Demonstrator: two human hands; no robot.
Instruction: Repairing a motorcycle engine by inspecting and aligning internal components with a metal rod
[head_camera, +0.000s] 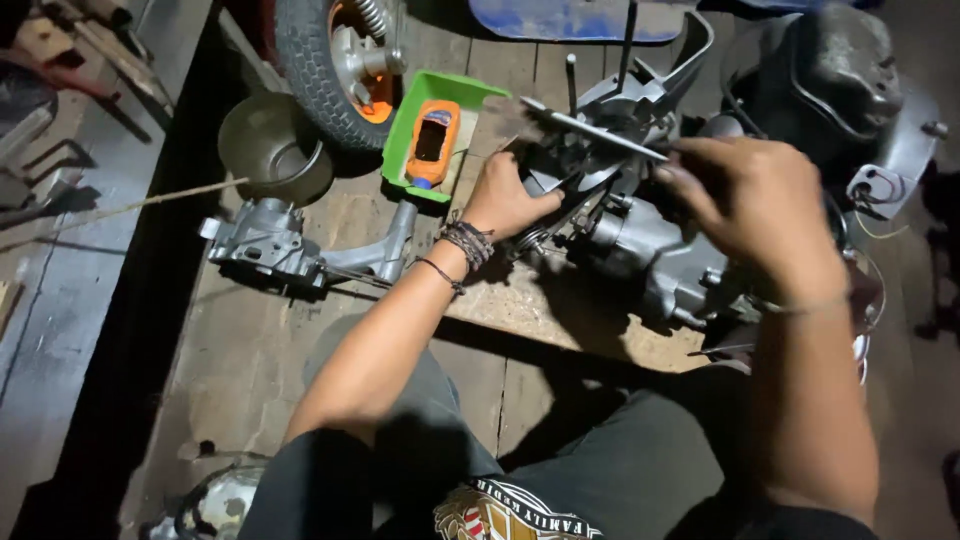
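Observation:
A grey metal engine block (650, 255) lies on a wooden board (560, 315) on the floor in front of me. My left hand (505, 200), with dark bracelets at the wrist, presses against the engine's left side, fingers curled on a metal part. My right hand (750, 195) is over the engine's top, fingertips pinched on a thin metal rod or tool (590, 128) that slants up to the left. What lies under the right palm is hidden.
A separate grey engine casing (290, 250) lies at left. A green tray (425, 130) holds an orange object (432, 143). Behind are a metal bowl (272, 145), a small tyre with wheel (335, 60), and dark covers (850, 80) at right. My knees are below.

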